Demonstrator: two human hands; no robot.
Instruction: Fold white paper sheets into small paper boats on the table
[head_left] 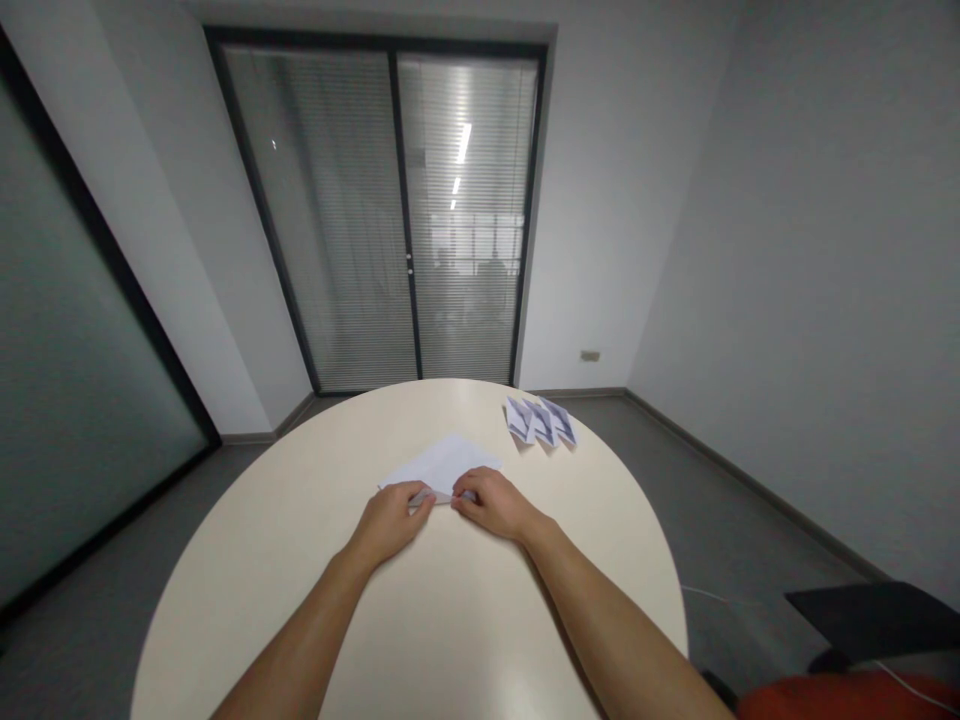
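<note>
A white sheet of paper (pixel 444 462) lies on the table in front of me, its near edge folded up. My left hand (pixel 395 515) pinches that near edge between thumb and fingers, left of its middle. Close by on the right, my right hand (pixel 491 500) grips the same edge, fingers curled over it. A small gap separates the two thumbs. Parts of the fold are hidden under my fingers.
Folded paper pieces (pixel 541 422) stand in a row near the far right rim of the round cream table (pixel 420 640). A chair with a red seat (pixel 847 697) is at the lower right. Beyond the table are glass doors with blinds (pixel 472 230).
</note>
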